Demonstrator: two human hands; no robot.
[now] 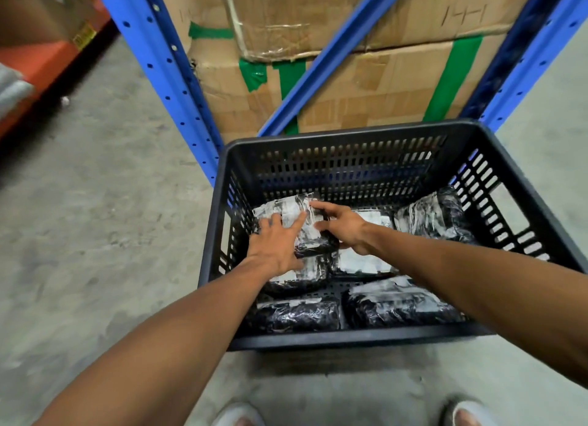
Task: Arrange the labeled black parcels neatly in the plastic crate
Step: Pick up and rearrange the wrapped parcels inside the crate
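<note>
From the head view, your left hand (276, 247) and right hand (345, 226) rest spread-fingered, grasping nothing, on a labeled black plastic-wrapped parcel (305, 225) at the far left of the black slotted plastic crate (350, 132). Several more parcels already lie flat around it, so you seem well along; this top one needs settling.

Label print on parcels (394, 301) smeared, unreadable; left hand (276, 245) covers near part of top parcel (299, 221); right hand (345, 228) hides part of white-labelled parcel (362, 261) beneath; cardboard boxes (318, 75) cut by top edge; shoes (237, 416) cut by bottom edge; orange shelf (35, 65) blurred at left
</note>
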